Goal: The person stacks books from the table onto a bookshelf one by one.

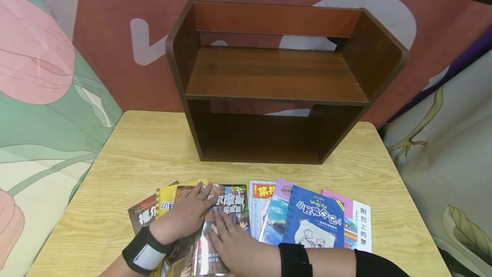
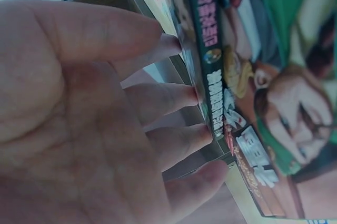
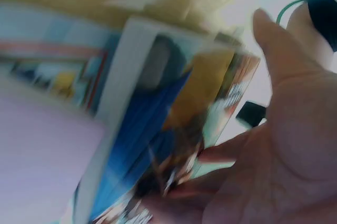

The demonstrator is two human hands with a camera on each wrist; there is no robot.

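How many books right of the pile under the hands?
4 visible, left to right: pale-blue-bordered book, purple-and-sea-blue book, blue Wimpy Kid book, pink-and-white book at the far right. Others may be hidden beneath.

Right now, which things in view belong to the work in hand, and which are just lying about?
In the work:
left hand
right hand
overlapping books at left, under the hands

Apparently lying about:
blue Wimpy Kid book
other books at right
brown shelf unit behind, its part unclear
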